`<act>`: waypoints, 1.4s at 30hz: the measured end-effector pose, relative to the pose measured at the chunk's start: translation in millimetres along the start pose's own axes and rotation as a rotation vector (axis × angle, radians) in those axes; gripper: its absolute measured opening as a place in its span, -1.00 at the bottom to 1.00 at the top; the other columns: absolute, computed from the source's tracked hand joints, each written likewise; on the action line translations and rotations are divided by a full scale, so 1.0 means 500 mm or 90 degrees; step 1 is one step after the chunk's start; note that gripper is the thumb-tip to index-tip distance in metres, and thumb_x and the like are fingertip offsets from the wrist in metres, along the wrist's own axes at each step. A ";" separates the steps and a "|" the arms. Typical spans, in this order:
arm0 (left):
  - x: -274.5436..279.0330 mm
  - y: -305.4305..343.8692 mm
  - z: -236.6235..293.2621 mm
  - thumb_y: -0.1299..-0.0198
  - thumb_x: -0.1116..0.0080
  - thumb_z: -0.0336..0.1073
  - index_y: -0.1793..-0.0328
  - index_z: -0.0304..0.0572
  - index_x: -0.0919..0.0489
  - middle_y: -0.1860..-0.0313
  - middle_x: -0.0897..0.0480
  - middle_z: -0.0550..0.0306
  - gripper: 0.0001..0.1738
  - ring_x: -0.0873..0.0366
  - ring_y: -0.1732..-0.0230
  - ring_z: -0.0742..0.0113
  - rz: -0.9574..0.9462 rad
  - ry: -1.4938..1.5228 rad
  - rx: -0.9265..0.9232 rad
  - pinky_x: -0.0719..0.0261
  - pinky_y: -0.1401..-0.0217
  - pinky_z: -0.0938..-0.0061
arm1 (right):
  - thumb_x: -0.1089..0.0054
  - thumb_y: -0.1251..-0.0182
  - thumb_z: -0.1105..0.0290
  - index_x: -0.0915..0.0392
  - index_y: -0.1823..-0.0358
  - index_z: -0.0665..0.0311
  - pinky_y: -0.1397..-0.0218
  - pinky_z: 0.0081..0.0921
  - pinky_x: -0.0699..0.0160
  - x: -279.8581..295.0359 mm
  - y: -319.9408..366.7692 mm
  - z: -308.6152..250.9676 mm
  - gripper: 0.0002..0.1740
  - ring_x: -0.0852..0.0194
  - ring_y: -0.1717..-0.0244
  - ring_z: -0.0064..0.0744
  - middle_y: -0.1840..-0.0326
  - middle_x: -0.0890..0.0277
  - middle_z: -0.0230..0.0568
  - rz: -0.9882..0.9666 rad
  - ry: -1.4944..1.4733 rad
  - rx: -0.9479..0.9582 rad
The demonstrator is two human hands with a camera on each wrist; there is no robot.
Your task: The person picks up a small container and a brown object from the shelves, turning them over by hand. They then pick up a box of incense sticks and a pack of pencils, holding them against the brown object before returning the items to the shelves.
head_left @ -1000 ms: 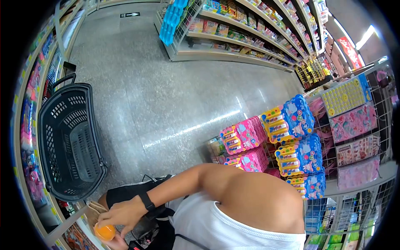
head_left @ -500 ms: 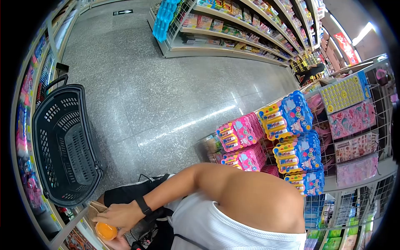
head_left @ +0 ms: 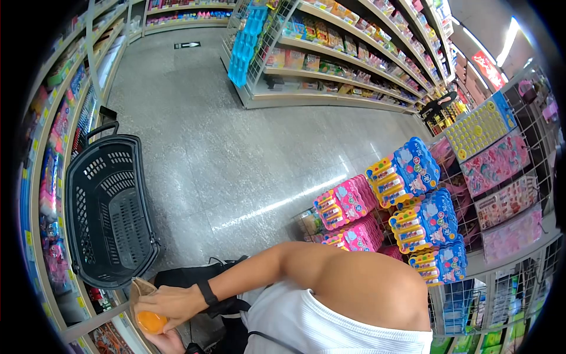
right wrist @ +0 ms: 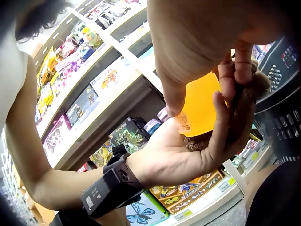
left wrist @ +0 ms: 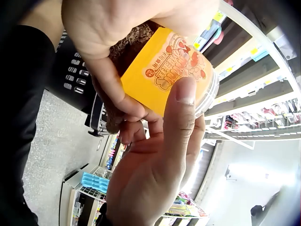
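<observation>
In the head view, an orange cup point(head_left: 151, 322) is held low at the left, with my right hand point(head_left: 172, 303) over it and my left hand point(head_left: 167, 341) beneath. A brown item point(head_left: 140, 288) is beside the cup; it looks furry in both wrist views. Printing and a clear rim show on the cup point(left wrist: 153, 70) in the left wrist view, where my right thumb presses its side. Seen from the right wrist, the fingers of my left hand point(right wrist: 188, 160) curl round the brown furry item point(right wrist: 257, 87) and the cup.
A dark shopping basket point(head_left: 112, 206) stands on the floor at the left, beside stocked shelves point(head_left: 56, 147). Pink packs point(head_left: 342, 203) and blue packs point(head_left: 413, 171) hang on the rack at the right. A long shelf unit point(head_left: 342, 79) stands across the aisle.
The head view has shifted, so basket and shelves sit slightly lower and further right than half a second ago. Both hands keep hold of the cup.
</observation>
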State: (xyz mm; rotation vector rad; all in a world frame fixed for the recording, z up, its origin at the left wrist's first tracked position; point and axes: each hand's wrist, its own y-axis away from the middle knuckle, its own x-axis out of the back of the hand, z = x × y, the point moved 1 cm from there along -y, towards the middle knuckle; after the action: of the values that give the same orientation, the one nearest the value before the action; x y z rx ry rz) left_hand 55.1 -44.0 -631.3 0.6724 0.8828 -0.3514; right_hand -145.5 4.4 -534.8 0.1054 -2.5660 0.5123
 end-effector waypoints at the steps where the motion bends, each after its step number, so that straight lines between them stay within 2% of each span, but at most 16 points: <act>1: 0.012 -0.006 0.006 -0.57 0.12 -0.07 -0.51 -0.22 -0.34 -0.46 -0.44 0.09 -0.47 -0.41 -0.44 0.22 -0.149 0.008 0.011 -0.38 -0.53 0.35 | -0.59 0.11 0.19 -0.28 -0.25 0.24 0.14 -0.05 -0.54 0.001 -0.003 -0.008 -0.11 -0.57 0.05 0.15 -0.02 -0.43 0.00 0.009 -0.002 0.017; 5: 0.031 -0.020 0.011 -0.57 0.10 -0.04 -0.50 -0.21 -0.37 -0.43 -0.48 0.12 -0.46 -0.44 -0.41 0.23 0.022 -0.013 -0.055 -0.40 -0.51 0.35 | -0.52 0.01 0.24 -0.35 -0.24 0.16 0.12 -0.09 -0.57 0.019 -0.012 -0.037 -0.25 -0.56 0.03 0.08 -0.12 -0.38 -0.08 -0.008 0.021 0.041; 7: -0.029 0.004 0.001 -0.56 0.09 0.00 -0.50 -0.15 -0.39 -0.39 -0.53 0.16 -0.46 -0.50 -0.35 0.24 0.079 -0.061 -0.113 -0.60 -0.30 0.39 | -0.49 -0.06 0.19 -0.41 -0.22 0.15 0.10 -0.14 -0.64 0.020 -0.019 -0.038 -0.32 -0.58 -0.01 0.06 -0.19 -0.38 -0.09 -0.034 0.043 0.067; 8: 0.003 -0.005 0.001 -0.54 0.07 0.06 -0.50 -0.02 -0.40 -0.35 -0.55 0.19 -0.45 -0.56 -0.24 0.29 0.153 -0.033 -0.083 -0.71 0.08 0.49 | -0.46 -0.09 0.17 -0.42 -0.24 0.16 0.15 -0.14 -0.65 0.023 -0.021 -0.034 -0.33 -0.59 0.03 0.05 -0.19 -0.38 -0.07 -0.013 0.054 0.105; 10: -0.024 0.004 -0.003 -0.53 0.07 0.09 -0.45 0.10 -0.44 -0.28 -0.59 0.25 -0.50 -0.60 -0.06 0.39 0.125 -0.070 -0.091 -0.60 0.36 0.61 | -0.41 -0.17 0.15 -0.51 -0.20 0.13 0.12 -0.17 -0.67 0.026 -0.033 -0.041 -0.43 -0.62 0.05 0.01 -0.25 -0.38 -0.05 -0.088 0.076 0.046; 12: -0.046 -0.001 0.002 -0.55 0.09 0.03 -0.37 -0.03 -0.47 -0.24 -0.61 0.21 -0.54 -0.60 -0.16 0.37 0.083 -0.100 -0.124 -0.69 0.03 0.47 | -0.39 -0.21 0.16 -0.55 -0.14 0.08 0.05 -0.16 -0.67 0.021 -0.055 -0.046 -0.52 -0.61 0.00 0.07 -0.26 -0.40 -0.03 -0.124 0.100 0.069; 13: -0.055 0.005 0.014 -0.54 0.05 -0.09 -0.43 -0.04 -0.41 -0.32 -0.56 0.11 -0.57 -0.53 -0.32 0.22 -0.002 0.011 -0.079 -0.52 -0.39 0.24 | -0.40 -0.21 0.17 -0.54 -0.16 0.07 0.00 -0.15 -0.66 0.016 -0.065 -0.044 -0.52 -0.60 -0.02 0.10 -0.29 -0.40 -0.03 -0.163 0.090 0.009; 15: -0.081 0.011 0.023 -0.51 0.00 -0.07 -0.25 -0.09 -0.51 -0.14 -0.64 0.15 -0.63 -0.60 -0.19 0.26 0.089 0.034 -0.104 -0.56 -0.28 0.27 | -0.43 -0.19 0.16 -0.53 -0.15 0.14 0.15 -0.17 -0.69 -0.002 -0.082 -0.041 -0.48 -0.67 0.15 0.03 -0.25 -0.43 -0.11 -0.110 0.153 0.111; 17: -0.105 0.018 0.051 -0.45 -0.07 -0.05 -0.13 -0.11 -0.57 0.00 -0.69 0.17 -0.66 -0.66 -0.05 0.30 0.100 0.055 -0.072 -0.62 -0.19 0.34 | -0.45 -0.18 0.10 -0.50 -0.24 0.14 0.14 -0.22 -0.70 -0.001 -0.104 -0.058 -0.39 -0.67 0.12 0.04 -0.27 -0.42 -0.11 -0.198 0.222 0.080; 18: -0.093 0.011 0.045 -0.50 0.06 0.03 -0.19 -0.13 -0.57 -0.09 -0.69 0.09 -0.56 -0.65 -0.12 0.21 0.116 0.032 -0.106 -0.62 -0.23 0.22 | -0.47 -0.16 0.10 -0.49 -0.27 0.14 0.14 -0.23 -0.70 0.012 -0.113 -0.065 -0.34 -0.67 0.07 0.02 -0.29 -0.43 -0.12 -0.194 0.194 0.120; 24: -0.095 0.030 0.099 -0.50 0.07 0.01 -0.17 -0.16 -0.57 -0.04 -0.70 0.08 -0.57 -0.69 -0.03 0.18 0.102 0.099 -0.190 -0.70 -0.11 0.14 | -0.56 -0.09 0.19 -0.46 -0.27 0.20 0.10 -0.26 -0.69 0.030 -0.202 -0.107 -0.28 -0.67 0.00 0.00 -0.29 -0.48 -0.06 -0.224 0.109 0.132; 30: -0.111 0.061 0.181 -0.49 0.06 0.00 -0.15 -0.08 -0.52 -0.04 -0.68 0.07 -0.63 -0.68 -0.04 0.12 0.137 0.165 -0.289 -0.75 0.03 0.05 | -0.52 -0.17 0.18 -0.50 -0.25 0.43 -0.17 -0.27 -0.57 0.039 -0.533 -0.056 -0.31 -0.63 -0.08 -0.18 -0.21 -0.60 0.07 0.050 0.132 0.192; 34: -0.108 0.071 0.204 -0.49 0.05 0.01 -0.15 -0.04 -0.51 -0.03 -0.67 0.07 -0.64 -0.67 0.00 0.09 0.130 0.221 -0.350 -0.72 0.10 0.03 | -0.62 0.07 -0.06 -0.47 -0.19 0.56 -0.29 -0.15 -0.50 -0.040 -0.831 0.024 -0.04 -0.60 -0.16 0.15 -0.08 -0.62 0.30 0.273 0.276 0.275; 37: -0.115 0.089 0.210 -0.50 0.06 0.02 -0.15 -0.06 -0.52 -0.03 -0.67 0.06 -0.63 -0.67 0.00 0.07 0.109 0.227 -0.385 -0.70 0.09 0.02 | -0.65 0.13 -0.03 -0.48 -0.16 0.56 -0.24 -0.12 -0.55 -0.078 -0.893 0.002 -0.04 -0.62 -0.11 0.22 -0.02 -0.65 0.30 0.195 0.125 0.169; 40: -0.106 0.104 0.213 -0.50 0.07 0.02 -0.16 -0.08 -0.52 -0.04 -0.68 0.06 -0.61 -0.67 0.00 0.07 0.092 0.222 -0.407 -0.69 0.06 0.00 | -0.65 0.12 0.05 -0.52 -0.04 0.59 -0.12 -0.13 -0.60 -0.104 -0.948 0.032 -0.16 -0.67 -0.08 0.21 0.04 -0.66 0.37 0.208 0.205 0.052; 42: -0.083 0.102 0.213 -0.51 0.08 0.02 -0.17 -0.09 -0.52 -0.06 -0.68 0.05 -0.60 -0.67 -0.01 0.07 0.124 0.228 -0.402 -0.69 0.06 0.01 | -0.67 0.14 0.06 -0.52 -0.03 0.61 -0.12 -0.17 -0.59 -0.103 -0.962 0.053 -0.15 -0.68 -0.04 0.16 0.07 -0.66 0.35 0.259 0.131 0.130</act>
State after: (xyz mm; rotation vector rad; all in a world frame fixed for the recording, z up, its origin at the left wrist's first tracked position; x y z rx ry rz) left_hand 121.0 -76.6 -530.0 0.2268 1.1827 0.2323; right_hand -31.4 -451.8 -419.4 -0.3874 -2.3286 0.8869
